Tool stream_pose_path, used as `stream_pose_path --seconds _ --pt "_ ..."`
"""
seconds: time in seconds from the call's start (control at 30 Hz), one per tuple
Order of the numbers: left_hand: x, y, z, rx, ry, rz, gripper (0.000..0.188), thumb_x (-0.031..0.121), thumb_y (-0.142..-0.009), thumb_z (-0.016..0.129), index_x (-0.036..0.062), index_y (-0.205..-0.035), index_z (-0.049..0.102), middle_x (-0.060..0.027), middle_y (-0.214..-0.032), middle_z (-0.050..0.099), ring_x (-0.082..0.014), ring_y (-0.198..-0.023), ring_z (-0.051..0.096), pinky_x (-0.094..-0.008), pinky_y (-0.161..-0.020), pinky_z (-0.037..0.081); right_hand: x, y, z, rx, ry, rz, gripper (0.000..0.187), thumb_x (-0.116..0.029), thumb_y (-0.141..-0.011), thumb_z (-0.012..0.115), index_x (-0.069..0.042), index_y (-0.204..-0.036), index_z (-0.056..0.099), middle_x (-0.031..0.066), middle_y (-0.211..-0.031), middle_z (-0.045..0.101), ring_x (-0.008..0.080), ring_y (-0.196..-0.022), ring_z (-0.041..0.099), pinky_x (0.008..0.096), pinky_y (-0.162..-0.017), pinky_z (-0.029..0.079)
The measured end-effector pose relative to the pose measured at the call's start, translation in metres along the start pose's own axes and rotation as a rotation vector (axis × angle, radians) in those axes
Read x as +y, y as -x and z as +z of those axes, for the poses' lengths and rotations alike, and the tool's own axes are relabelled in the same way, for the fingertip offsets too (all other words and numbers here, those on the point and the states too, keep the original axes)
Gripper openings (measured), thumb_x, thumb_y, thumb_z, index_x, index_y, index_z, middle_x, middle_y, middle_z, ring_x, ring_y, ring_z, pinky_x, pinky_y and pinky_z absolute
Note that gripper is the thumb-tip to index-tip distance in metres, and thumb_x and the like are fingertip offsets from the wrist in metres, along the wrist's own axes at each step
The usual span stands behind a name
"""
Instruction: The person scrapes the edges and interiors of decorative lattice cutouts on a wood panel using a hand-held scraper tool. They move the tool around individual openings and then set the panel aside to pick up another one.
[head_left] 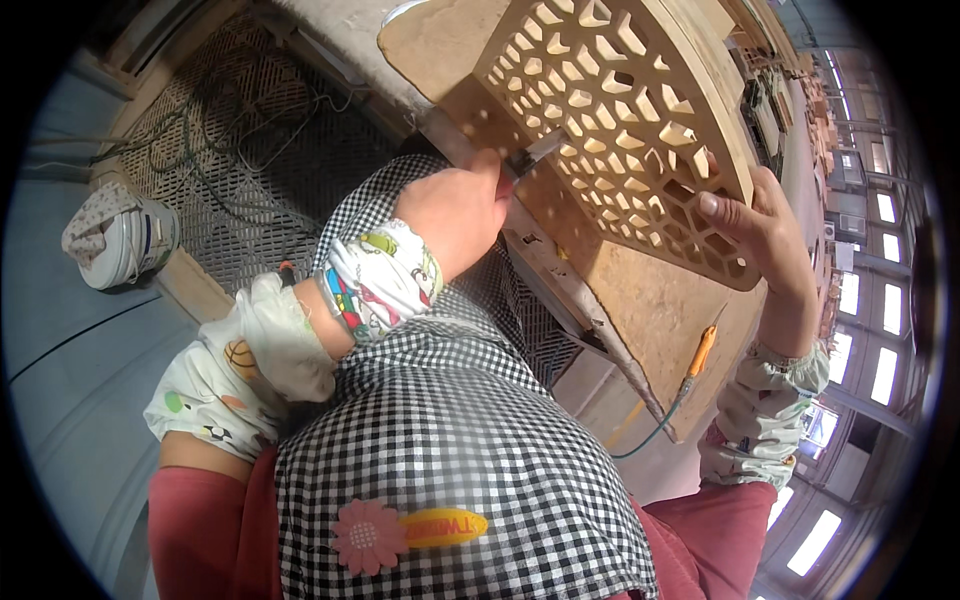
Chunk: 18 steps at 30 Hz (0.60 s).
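My left hand (458, 212) is closed around the dark handle of a small tool with a short flat blade (545, 146); its exact kind is hard to make out. The blade points at the lower left side of a wooden panel (640, 140) cut through with many irregular, angular holes. This panel stands tilted on a wooden workbench (660, 310). At its right edge my right hand (765, 225) grips it, the thumb on the front face and the other fingers mostly hidden behind.
On the bench lies an orange-handled tool (704, 350) with a teal hose or cord (655, 438). A white bucket (125, 245) with a cloth over it stands at left. Cables (215, 150) cross the slatted floor mat (285, 90). Stacked boards (765, 95) are behind the panel.
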<state>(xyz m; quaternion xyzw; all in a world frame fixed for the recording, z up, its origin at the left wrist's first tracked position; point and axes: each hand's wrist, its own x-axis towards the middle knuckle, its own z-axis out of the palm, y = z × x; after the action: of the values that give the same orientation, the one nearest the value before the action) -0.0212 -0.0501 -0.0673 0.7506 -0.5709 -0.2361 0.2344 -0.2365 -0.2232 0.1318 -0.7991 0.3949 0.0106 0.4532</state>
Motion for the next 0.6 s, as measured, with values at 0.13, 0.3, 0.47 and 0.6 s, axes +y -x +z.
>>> stream_pose_path --seconds 0.13,0.3,0.47,0.6 --pt "0.002 -0.006 0.001 0.064 -0.103 0.012 0.03 0.029 -0.102 0.065 0.0028 -0.113 0.055 -0.0226 -0.083 0.075 -0.0427 -0.078 0.076 -0.0534 -0.067 0.062 0.005 -0.002 -0.003 0.016 -0.04 0.025 0.053 -0.037 -0.093 0.082 0.006 -0.121 0.072 0.0125 -0.098 0.078 0.0167 -0.081 0.072 0.029 -0.073 0.054" --pt "0.004 -0.017 0.009 0.153 -0.179 0.039 0.028 0.028 -0.102 0.065 0.0029 -0.11 0.055 -0.0222 -0.082 0.074 -0.0425 -0.08 0.077 -0.0529 -0.068 0.063 -0.002 0.0 0.002 0.022 -0.064 0.022 0.046 -0.032 -0.095 0.081 0.005 -0.121 0.071 0.0129 -0.098 0.078 0.017 -0.081 0.072 0.0301 -0.074 0.056" --pt "0.013 -0.02 0.001 0.135 -0.213 0.023 0.028 0.029 -0.103 0.063 0.0036 -0.113 0.056 -0.0217 -0.082 0.075 -0.0436 -0.078 0.076 -0.0553 -0.068 0.062 0.001 0.003 -0.002 0.019 -0.073 0.02 0.051 -0.031 -0.095 0.082 0.005 -0.128 0.068 0.013 -0.102 0.078 0.0176 -0.085 0.073 0.0314 -0.077 0.057" --pt "0.012 -0.007 -0.001 0.126 -0.2 -0.003 0.03 0.031 -0.103 0.063 0.0037 -0.113 0.055 -0.0221 -0.082 0.075 -0.0448 -0.077 0.076 -0.0562 -0.068 0.062 0.003 0.002 -0.005 -0.025 -0.081 0.029 0.053 -0.031 -0.096 0.081 0.005 -0.131 0.066 0.0126 -0.102 0.077 0.0177 -0.084 0.073 0.0315 -0.079 0.058"
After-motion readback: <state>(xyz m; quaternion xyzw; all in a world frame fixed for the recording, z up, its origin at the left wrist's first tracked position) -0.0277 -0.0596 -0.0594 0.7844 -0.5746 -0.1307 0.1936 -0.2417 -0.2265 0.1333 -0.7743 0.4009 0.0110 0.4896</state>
